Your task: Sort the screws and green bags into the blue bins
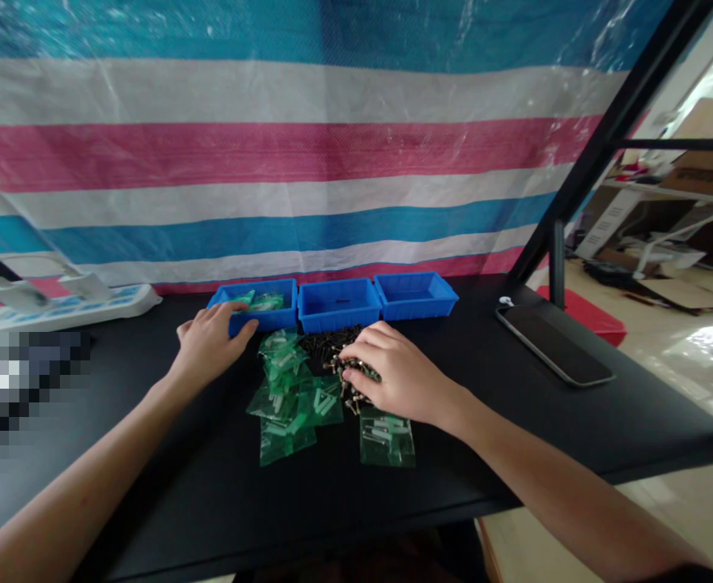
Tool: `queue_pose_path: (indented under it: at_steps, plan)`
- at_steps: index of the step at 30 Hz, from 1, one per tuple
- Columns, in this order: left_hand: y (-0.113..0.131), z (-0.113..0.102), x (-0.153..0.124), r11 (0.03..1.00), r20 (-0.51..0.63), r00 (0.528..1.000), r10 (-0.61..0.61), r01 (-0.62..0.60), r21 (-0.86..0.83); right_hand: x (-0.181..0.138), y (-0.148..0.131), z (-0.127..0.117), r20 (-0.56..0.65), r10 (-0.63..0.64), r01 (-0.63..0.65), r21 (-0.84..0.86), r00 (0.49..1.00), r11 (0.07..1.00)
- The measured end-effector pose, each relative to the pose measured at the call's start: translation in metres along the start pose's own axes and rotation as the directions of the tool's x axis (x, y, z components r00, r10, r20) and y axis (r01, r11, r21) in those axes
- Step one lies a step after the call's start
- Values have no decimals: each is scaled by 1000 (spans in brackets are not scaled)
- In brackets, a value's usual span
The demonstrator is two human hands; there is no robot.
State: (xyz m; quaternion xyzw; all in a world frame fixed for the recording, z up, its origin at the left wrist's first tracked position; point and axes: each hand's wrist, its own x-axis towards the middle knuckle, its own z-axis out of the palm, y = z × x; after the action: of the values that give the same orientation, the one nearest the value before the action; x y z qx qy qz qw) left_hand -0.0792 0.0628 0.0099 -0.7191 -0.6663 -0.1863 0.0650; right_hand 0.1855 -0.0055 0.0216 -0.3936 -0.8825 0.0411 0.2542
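Observation:
My left hand rests on the black table with its fingers curled against the front of the left blue bin, which holds small green bags. My right hand lies palm down over a heap of small dark screws, fingers bent into the pile. Between the two hands lie several small green plastic bags; one more green bag lies just below my right wrist.
A middle blue bin and a right blue bin stand in a row at the back. A dark phone lies at the right. A white power strip lies at the left. A striped tarp hangs behind.

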Motion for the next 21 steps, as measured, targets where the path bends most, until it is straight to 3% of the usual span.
queue_pose_path:
  at_steps: [6, 11, 16, 21]
  plan:
    - [8, -2, -8, 998, -142, 987, 68, -69, 0, 0, 35, -13, -14, 194, -195, -44, 981, 980]
    - [21, -4, -18, 980, -116, 974, 194, -197, -21, -2, 47, -19, 159, 325, -319, -63, 932, 946]
    - [27, 1, -23, 950, -69, 951, 301, -305, -58, -2, 48, -20, 363, 343, -358, -28, 866, 933]
    - [29, 4, -26, 936, -39, 940, 338, -340, -91, -3, 49, -19, 384, 321, -349, 3, 866, 937]
